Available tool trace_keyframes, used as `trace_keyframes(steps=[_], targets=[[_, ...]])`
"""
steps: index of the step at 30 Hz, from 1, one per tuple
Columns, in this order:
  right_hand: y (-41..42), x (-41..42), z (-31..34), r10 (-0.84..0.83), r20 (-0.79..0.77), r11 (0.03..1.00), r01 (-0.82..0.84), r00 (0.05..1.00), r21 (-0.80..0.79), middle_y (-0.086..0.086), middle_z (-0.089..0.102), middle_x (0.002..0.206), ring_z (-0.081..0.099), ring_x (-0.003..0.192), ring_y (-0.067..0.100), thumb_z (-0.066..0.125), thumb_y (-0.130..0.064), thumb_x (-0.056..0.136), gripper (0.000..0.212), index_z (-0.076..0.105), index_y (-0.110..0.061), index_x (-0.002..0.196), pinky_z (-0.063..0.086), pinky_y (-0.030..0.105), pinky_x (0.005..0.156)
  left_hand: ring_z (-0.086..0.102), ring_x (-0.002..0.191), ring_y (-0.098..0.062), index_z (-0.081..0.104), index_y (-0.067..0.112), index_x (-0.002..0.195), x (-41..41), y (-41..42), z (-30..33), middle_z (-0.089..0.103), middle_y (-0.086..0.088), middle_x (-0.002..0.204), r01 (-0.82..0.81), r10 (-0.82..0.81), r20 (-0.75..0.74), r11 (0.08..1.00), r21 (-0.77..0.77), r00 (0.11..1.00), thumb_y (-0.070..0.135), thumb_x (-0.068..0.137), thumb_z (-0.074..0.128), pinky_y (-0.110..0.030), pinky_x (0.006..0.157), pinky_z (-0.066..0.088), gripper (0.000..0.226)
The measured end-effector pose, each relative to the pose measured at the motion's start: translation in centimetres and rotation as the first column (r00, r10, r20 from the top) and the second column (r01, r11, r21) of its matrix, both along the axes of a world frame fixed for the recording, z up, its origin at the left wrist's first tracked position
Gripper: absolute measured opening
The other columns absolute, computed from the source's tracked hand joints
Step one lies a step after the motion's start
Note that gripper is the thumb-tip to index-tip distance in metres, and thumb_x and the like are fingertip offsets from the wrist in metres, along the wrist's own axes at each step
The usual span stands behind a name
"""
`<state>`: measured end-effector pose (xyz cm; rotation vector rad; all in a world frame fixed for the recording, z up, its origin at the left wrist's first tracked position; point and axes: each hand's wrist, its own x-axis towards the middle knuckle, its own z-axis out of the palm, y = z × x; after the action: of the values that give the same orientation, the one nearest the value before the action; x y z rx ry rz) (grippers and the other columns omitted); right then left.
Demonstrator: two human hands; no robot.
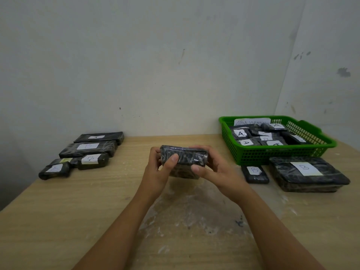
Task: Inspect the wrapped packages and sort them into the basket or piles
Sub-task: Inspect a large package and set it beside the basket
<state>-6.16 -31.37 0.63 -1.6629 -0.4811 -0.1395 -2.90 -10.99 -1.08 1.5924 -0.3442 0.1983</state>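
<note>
Held item: one black wrapped package [184, 159], raised above the middle of the tabletop [97, 201], no label visible on the faces shown. Left hand [160, 166] grips its left end, thumb curled over the front. Right hand [211, 167] grips its right end, fingers over the top edge, thumb beneath.

Right rear: green basket [253, 155] holding several packages lettered A, with a paper sign [252, 121] propped at its back wall.

Right front, just before the basket: small package B [254, 174] and large package B [308, 173], side by side.

Left rear: a pile [85, 153] of five or so black packages, labels reading A and B where legible.
</note>
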Motion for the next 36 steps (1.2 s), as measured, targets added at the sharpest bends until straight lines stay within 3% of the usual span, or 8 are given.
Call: trace_keyframes(steps=[4, 7, 14, 18, 22, 28, 33, 36], targets=[[1.0, -0.2, -0.2, -0.036, -0.064, 0.994, 0.042, 0.997, 0.1, 0.001, 0.068, 0.123, 0.067, 0.113, 0.008, 0.066, -0.044, 0.09, 0.043, 0.058, -0.024, 0.127, 0.056, 0.025, 0.086, 0.067, 0.112, -0.024, 0.055, 0.049, 0.108, -0.6, -0.5, 0.1, 0.068, 0.002, 0.117, 0.02, -0.02, 0.024, 1.0, 0.015, 1.0, 0.079, 0.074, 0.066, -0.058, 0.093, 0.057, 0.046], [1.8, 0.1, -0.9, -0.083, -0.09, 0.981, 0.097, 0.992, 0.165, 0.007, 0.07, 0.12, 0.068, 0.114, 0.019, 0.07, -0.051, 0.083, 0.057, 0.056, -0.014, 0.124, 0.058, 0.037, 0.093, 0.067, 0.113, -0.018, 0.058, 0.054, 0.104, -1.0, -1.1, 0.2, 0.069, 0.007, 0.116, 0.053, -0.053, 0.005, 0.999, 0.006, 0.999, 0.071, 0.077, 0.062, -0.047, 0.094, 0.059, 0.032], [2.1, 0.0, -1.4, -0.085, -0.11, 0.973, 0.106, 0.99, 0.206, 0.007, 0.067, 0.107, 0.069, 0.098, 0.012, 0.066, -0.036, 0.088, 0.052, 0.05, 0.001, 0.121, 0.058, 0.029, 0.081, 0.07, 0.097, -0.001, 0.052, 0.031, 0.116, -1.9, -1.8, 0.4, 0.068, 0.004, 0.113, 0.099, -0.104, -0.072, 0.993, -0.062, 0.992, 0.052, 0.091, 0.06, -0.02, 0.075, 0.056, 0.034], [2.1, 0.0, -1.5, -0.09, -0.115, 0.985, 0.106, 0.989, 0.14, 0.01, 0.065, 0.109, 0.068, 0.1, 0.01, 0.066, -0.057, 0.079, 0.069, 0.048, -0.003, 0.118, 0.057, 0.027, 0.082, 0.07, 0.095, -0.004, 0.054, 0.027, 0.112, -1.8, -1.7, 0.3, 0.072, 0.013, 0.099, 0.077, -0.081, -0.056, 0.994, -0.075, 0.995, 0.048, 0.092, 0.063, -0.023, 0.075, 0.057, 0.031], [2.0, 0.0, -1.4, -0.091, -0.165, 0.984, 0.114, 0.982, 0.137, 0.012, 0.067, 0.121, 0.069, 0.11, 0.015, 0.057, -0.066, 0.082, 0.074, 0.048, -0.009, 0.128, 0.058, 0.036, 0.094, 0.069, 0.092, 0.004, 0.054, 0.03, 0.114, -2.2, -1.8, 0.6, 0.068, 0.008, 0.108, 0.086, -0.091, -0.061, 0.993, -0.085, 0.994, 0.047, 0.088, 0.056, -0.019, 0.072, 0.055, 0.031], [1.9, -0.2, -1.1, -0.134, -0.147, 0.979, 0.153, 0.98, 0.133, 0.015, 0.067, 0.116, 0.07, 0.104, 0.015, 0.053, -0.05, 0.093, 0.055, 0.053, -0.003, 0.122, 0.058, 0.037, 0.09, 0.067, 0.092, 0.009, 0.05, 0.04, 0.118, -2.1, -1.7, 0.8, 0.064, 0.009, 0.117, 0.087, -0.094, -0.099, 0.994, -0.069, 0.991, 0.053, 0.085, 0.056, -0.014, 0.072, 0.054, 0.036], [2.2, -0.2, -1.0, -0.129, -0.146, 0.983, 0.146, 0.981, 0.111, 0.012, 0.067, 0.108, 0.069, 0.105, 0.02, 0.063, -0.063, 0.081, 0.07, 0.05, -0.005, 0.116, 0.058, 0.04, 0.089, 0.069, 0.089, 0.005, 0.05, 0.029, 0.116, -2.2, -1.8, 0.7, 0.066, 0.001, 0.113, 0.093, -0.099, -0.082, 0.993, -0.076, 0.992, 0.05, 0.092, 0.063, -0.016, 0.071, 0.054, 0.034], [2.5, -0.3, -0.9, -0.132, -0.141, 0.977, 0.153, 0.981, 0.15, 0.006, 0.066, 0.1, 0.069, 0.093, 0.008, 0.07, -0.05, 0.091, 0.061, 0.049, 0.002, 0.113, 0.056, 0.026, 0.075, 0.071, 0.094, -0.002, 0.051, 0.023, 0.12, -2.2, -1.7, 0.8, 0.067, -0.006, 0.116, 0.105, -0.111, -0.075, 0.991, -0.077, 0.991, 0.044, 0.089, 0.058, -0.018, 0.073, 0.055, 0.038]])
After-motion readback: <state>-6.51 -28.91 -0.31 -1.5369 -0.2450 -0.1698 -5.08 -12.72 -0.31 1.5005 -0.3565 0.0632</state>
